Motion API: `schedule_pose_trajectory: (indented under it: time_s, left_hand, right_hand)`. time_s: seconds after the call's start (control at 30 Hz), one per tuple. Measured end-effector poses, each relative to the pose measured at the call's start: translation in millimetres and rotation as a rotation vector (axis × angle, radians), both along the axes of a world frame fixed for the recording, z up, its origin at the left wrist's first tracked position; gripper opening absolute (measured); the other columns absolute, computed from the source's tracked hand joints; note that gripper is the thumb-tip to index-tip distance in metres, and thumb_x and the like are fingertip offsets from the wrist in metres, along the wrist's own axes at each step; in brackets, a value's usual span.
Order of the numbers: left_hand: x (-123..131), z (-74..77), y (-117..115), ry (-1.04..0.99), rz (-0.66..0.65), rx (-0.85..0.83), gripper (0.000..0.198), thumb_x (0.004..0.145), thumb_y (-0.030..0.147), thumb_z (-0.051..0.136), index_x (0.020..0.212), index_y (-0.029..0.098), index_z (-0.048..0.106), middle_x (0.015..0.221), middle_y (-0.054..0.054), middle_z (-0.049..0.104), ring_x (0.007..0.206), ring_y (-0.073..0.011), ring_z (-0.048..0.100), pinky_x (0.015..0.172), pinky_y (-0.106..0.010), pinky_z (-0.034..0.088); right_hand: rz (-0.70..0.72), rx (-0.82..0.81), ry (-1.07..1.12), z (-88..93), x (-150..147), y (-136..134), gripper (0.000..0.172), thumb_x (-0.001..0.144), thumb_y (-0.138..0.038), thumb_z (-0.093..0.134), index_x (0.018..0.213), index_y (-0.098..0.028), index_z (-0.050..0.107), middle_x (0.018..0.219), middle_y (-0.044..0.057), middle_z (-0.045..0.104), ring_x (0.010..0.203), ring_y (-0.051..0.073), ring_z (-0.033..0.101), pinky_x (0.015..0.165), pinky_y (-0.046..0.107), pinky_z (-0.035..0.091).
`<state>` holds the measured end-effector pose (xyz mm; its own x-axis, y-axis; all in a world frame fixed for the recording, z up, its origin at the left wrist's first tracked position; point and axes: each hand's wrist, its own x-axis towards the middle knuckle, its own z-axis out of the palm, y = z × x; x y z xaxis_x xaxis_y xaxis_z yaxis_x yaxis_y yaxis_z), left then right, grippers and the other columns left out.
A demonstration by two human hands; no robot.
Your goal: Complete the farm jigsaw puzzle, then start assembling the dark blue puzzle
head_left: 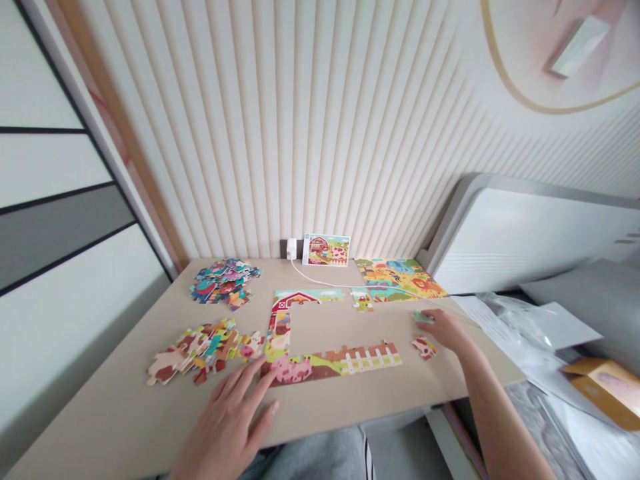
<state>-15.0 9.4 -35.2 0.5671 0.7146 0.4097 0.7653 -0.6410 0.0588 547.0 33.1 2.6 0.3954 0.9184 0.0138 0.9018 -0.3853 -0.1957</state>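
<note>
A partly built farm jigsaw lies on the beige table, with a red barn at its top left and a white fence along the bottom. My left hand rests flat, fingers spread, its fingertips touching the pink pig part at the puzzle's lower left. My right hand is at the table's right side, fingers closed on a pale green piece. A brown-spotted loose piece lies just below that hand.
A heap of loose pieces lies left of the puzzle and a second heap further back. A reference picture leans on the slatted wall beside a white charger with cable. A finished animal puzzle lies back right. Papers and a white appliance are at right.
</note>
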Motion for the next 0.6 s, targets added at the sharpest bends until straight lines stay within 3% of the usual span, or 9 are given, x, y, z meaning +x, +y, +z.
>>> schedule_pose_trajectory:
  time_s: [0.17, 0.33, 0.47, 0.6]
  left_hand:
    - [-5.4, 18.6, 18.4, -0.012, -0.034, -0.024, 0.046, 0.1, 0.037, 0.05, 0.145, 0.03, 0.053, 0.146, -0.005, 0.056, 0.133, -0.0262, 0.053, 0.109, -0.041, 0.047]
    - [-3.8, 36.7, 79.2, -0.039, -0.05, -0.051, 0.044, 0.102, 0.032, 0.04, 0.143, 0.025, 0.055, 0.145, -0.008, 0.057, 0.132, -0.0255, 0.053, 0.113, -0.043, 0.043]
    - [-2.7, 23.7, 114.0, 0.014, -0.055, -0.071, 0.053, 0.104, 0.04, 0.035, 0.153, 0.02, 0.043, 0.157, -0.01, 0.044, 0.143, -0.0263, 0.043, 0.12, -0.046, 0.034]
    - [-11.5, 6.7, 116.4, 0.078, -0.015, -0.138, 0.059, 0.105, 0.046, 0.031, 0.158, 0.021, 0.032, 0.162, -0.008, 0.037, 0.148, -0.0251, 0.035, 0.122, -0.046, 0.027]
  right_hand:
    - [0.109, 0.109, 0.11, -15.0, 18.8, -7.6, 0.05, 0.078, -0.04, 0.065, 0.121, -0.015, 0.073, 0.126, 0.017, 0.07, 0.112, 0.033, 0.068, 0.095, 0.039, 0.051]
    - [0.122, 0.163, 0.147, -21.9, 32.0, -10.4, 0.041, 0.074, -0.039, 0.067, 0.11, -0.023, 0.077, 0.118, 0.016, 0.073, 0.107, 0.036, 0.07, 0.092, 0.044, 0.053]
    - [0.153, 0.194, 0.119, -25.0, 32.8, -9.9, 0.04, 0.075, -0.037, 0.065, 0.111, -0.025, 0.076, 0.116, 0.015, 0.074, 0.106, 0.036, 0.07, 0.092, 0.047, 0.053]
    - [0.214, 0.244, 0.069, -19.1, 24.5, -6.4, 0.044, 0.078, -0.037, 0.063, 0.118, -0.021, 0.073, 0.121, 0.016, 0.071, 0.109, 0.034, 0.067, 0.096, 0.045, 0.051]
